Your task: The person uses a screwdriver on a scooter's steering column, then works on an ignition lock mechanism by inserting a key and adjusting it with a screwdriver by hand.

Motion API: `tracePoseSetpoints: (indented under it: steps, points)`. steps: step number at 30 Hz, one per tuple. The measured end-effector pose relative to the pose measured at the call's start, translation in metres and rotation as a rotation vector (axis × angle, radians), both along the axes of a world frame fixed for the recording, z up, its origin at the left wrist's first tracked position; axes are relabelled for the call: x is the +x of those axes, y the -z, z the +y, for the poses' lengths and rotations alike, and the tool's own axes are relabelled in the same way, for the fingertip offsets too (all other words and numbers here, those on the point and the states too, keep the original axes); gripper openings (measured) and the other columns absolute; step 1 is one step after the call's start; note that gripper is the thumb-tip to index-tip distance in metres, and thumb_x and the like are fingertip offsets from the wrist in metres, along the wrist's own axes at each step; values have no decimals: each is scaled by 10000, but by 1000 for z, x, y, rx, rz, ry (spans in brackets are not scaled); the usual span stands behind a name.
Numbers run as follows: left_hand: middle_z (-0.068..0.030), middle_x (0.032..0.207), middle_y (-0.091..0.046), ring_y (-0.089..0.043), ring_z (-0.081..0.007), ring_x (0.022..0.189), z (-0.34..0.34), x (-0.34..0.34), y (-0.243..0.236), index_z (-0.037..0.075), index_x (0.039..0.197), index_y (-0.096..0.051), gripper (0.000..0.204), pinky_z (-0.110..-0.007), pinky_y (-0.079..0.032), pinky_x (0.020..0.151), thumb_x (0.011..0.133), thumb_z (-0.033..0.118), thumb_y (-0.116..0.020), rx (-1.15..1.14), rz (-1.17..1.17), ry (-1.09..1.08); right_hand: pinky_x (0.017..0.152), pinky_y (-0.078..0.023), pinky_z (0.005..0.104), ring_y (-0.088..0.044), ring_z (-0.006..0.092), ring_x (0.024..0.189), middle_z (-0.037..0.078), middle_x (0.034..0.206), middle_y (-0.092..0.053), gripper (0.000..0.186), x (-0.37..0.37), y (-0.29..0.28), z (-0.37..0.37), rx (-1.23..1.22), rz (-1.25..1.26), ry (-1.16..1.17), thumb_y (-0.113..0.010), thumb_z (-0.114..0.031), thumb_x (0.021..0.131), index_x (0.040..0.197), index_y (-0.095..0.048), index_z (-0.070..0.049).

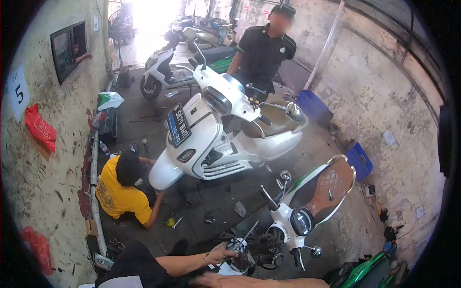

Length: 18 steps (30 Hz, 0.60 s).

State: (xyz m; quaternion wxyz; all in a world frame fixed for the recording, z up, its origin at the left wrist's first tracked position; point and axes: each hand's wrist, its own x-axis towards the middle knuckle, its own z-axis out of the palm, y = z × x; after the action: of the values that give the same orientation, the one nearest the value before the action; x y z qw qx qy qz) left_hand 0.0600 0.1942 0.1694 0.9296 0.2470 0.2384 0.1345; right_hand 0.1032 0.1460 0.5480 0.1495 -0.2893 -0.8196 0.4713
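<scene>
At the lower edge, my left hand reaches in from the left with its fingers closed on a silver metal part. A thin metal rod or lever sticks up beside that part; its exact kind is unclear. Dark machinery and a white body panel lie close around it. Nearer to me, my right hand comes across from the right, smeared by motion, so its fingers cannot be read. Just right of the machinery stands a white scooter's headlight.
A large white scooter fills the middle. At its front wheel crouches a person in yellow; another in black stands behind it. A wrench and loose parts lie on the floor. Blue crates line the right wall.
</scene>
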Motion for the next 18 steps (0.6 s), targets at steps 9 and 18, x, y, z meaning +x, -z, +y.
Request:
tracePoseSetpoints:
  steps: [9,18]
  points:
    - [-42,918,-618,-600,-137,767,-3,-8,25,48,1135,-519,429,-279,-488,605,745,-33,-681,-70,68,-38,569,-475,389,-640,265,748,108,756,-683,216,-35,38,-4,159,-719,-244,-552,-190,811,764,-731,-79]
    - [-67,893,-573,-563,-136,714,19,-15,20,66,1240,-404,525,-282,-459,592,788,9,-664,-75,79,-14,468,-512,363,-659,252,688,113,743,-680,202,-34,63,-20,173,-788,-199,-555,-172,803,742,-715,-65]
